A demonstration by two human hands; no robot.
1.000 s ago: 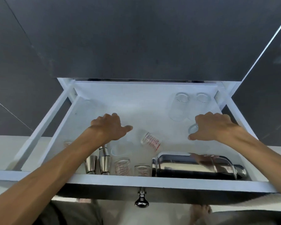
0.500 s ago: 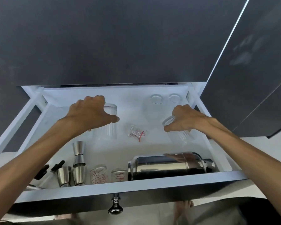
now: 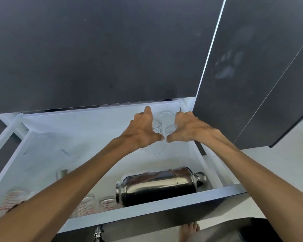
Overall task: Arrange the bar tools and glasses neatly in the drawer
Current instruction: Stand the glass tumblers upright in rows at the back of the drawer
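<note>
Deep in the back right corner of the white drawer point(image 3: 47, 151), the left hand point(image 3: 141, 131) grips a ribbed glass point(image 3: 156, 142) and the right hand point(image 3: 189, 128) grips a second glass point(image 3: 171, 129) beside it.

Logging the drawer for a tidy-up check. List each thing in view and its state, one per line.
Drawer: pulled open.
Cocktail shaker: lying on its side, cap on, at the front.
Ribbed glass: upright, gripped by the left hand.
Second glass: upright, held by the right hand.
Measuring cups: upright along the front wall.
Far-corner glass: upright, untouched.
</note>
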